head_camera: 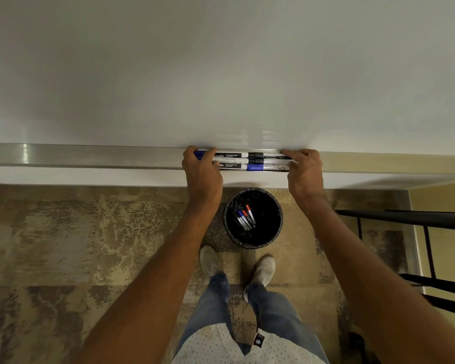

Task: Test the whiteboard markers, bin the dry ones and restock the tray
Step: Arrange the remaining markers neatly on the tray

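Observation:
Several whiteboard markers (243,161) with blue and black caps lie in rows on the metal tray (90,156) under the whiteboard (221,74). My left hand (201,170) rests over the left ends of the markers, fingers curled on a blue-capped one. At the right ends of the rows, my right hand (304,170) presses its fingertips against the markers. Directly below, a black lined bin (253,218) on the floor holds several markers with red and blue caps.
My feet stand on patterned carpet (76,245) just in front of the bin. A black metal frame (418,232) stands at the right, by a yellow wall. The tray runs on to the left.

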A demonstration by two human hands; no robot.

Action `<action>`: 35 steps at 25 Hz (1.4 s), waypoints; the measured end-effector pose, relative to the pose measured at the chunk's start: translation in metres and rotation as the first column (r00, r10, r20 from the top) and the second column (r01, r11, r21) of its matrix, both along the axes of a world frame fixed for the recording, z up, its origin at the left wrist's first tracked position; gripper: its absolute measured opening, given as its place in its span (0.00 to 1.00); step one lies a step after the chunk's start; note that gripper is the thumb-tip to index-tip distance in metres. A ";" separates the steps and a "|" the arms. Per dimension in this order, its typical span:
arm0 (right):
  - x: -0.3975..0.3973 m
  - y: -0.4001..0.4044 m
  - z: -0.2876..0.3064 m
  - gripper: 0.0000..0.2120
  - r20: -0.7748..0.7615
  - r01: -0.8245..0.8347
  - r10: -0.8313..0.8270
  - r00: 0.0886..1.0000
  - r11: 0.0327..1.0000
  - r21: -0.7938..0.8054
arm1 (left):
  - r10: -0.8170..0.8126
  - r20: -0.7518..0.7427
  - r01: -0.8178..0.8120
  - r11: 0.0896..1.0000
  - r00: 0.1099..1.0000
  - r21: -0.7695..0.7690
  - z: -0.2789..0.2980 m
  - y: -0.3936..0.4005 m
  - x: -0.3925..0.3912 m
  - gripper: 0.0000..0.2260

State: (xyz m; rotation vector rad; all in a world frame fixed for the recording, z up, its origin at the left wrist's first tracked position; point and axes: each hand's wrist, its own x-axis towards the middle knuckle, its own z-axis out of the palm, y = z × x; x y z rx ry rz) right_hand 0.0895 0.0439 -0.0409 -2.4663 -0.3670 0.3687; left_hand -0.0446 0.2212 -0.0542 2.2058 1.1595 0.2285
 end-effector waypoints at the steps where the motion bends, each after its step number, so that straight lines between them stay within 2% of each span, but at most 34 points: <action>1: 0.000 -0.001 0.000 0.22 0.001 -0.005 0.005 1.000 1.000 0.001 | -0.003 0.002 0.003 1.000 1.000 0.000 0.000 0.000 0.000 0.18; 15: -0.002 0.000 -0.004 0.22 0.010 -0.047 0.047 0.999 0.999 -0.019 | -0.025 0.026 0.025 1.000 0.999 0.007 -0.006 0.008 -0.008 0.18; 18: -0.004 -0.002 -0.005 0.22 0.034 -0.068 0.068 0.997 0.997 0.019 | -0.042 0.037 0.042 0.999 0.998 0.006 -0.007 0.010 -0.010 0.19; 22: -0.015 -0.011 -0.005 0.17 0.121 -0.059 0.051 0.991 0.996 0.066 | -0.079 0.054 0.073 0.992 0.995 0.104 -0.013 0.006 -0.020 0.20; 26: -0.034 -0.030 0.002 0.20 0.173 -0.057 0.047 0.984 0.997 0.057 | -0.175 -0.055 0.183 0.941 0.983 0.286 -0.008 -0.007 -0.028 0.23; 31: -0.057 -0.074 0.010 0.24 0.182 -0.001 0.009 0.983 0.999 -0.044 | -0.342 -0.152 0.372 0.886 0.927 0.277 0.008 -0.041 -0.024 0.24; 35: -0.065 -0.129 0.016 0.25 0.186 0.016 0.001 0.983 0.996 -0.091 | -0.493 -0.200 0.530 0.809 0.847 0.254 0.025 -0.089 -0.012 0.24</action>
